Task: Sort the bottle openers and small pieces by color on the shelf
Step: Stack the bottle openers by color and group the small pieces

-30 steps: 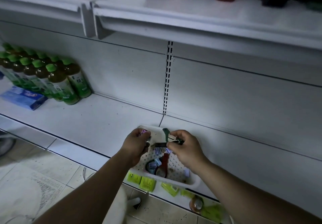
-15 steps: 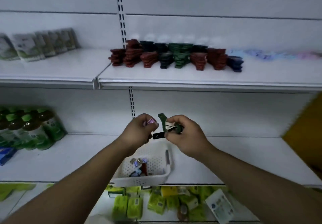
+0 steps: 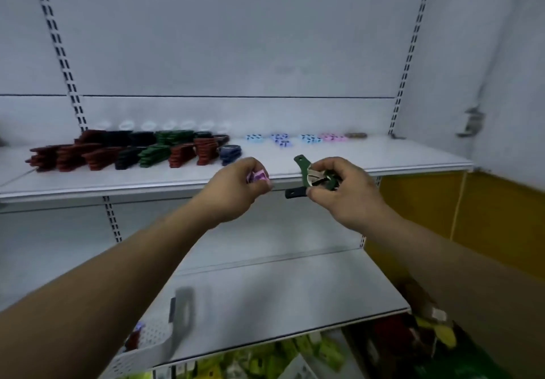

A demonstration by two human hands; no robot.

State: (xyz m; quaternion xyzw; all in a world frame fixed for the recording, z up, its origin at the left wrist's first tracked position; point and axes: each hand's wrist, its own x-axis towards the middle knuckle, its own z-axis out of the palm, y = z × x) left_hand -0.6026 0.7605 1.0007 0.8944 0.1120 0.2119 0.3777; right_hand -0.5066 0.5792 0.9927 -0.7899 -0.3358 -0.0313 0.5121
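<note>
My left hand (image 3: 236,191) grips small pink pieces (image 3: 257,176) in front of the upper shelf (image 3: 383,157). My right hand (image 3: 342,190) holds a green bottle opener (image 3: 303,166) and a black bottle opener (image 3: 295,193) together, level with the shelf's front edge. On the shelf's left stand stacks of red openers (image 3: 70,156), black openers (image 3: 126,157), green openers (image 3: 154,154) and blue openers (image 3: 230,151). Further right lie groups of small light-blue pieces (image 3: 254,137), purple pieces (image 3: 280,139) and pink pieces (image 3: 333,137).
A white perforated basket (image 3: 159,346) with a few items left in it sits on the lower shelf (image 3: 280,299) at bottom left. Yellow-green packets (image 3: 265,358) lie below. A yellow panel (image 3: 472,216) stands at the right. White rings (image 3: 147,126) line the shelf's back.
Both hands rose from the basket to the upper shelf's height with their items. The view swung up and right, so the drink bottles left the frame.
</note>
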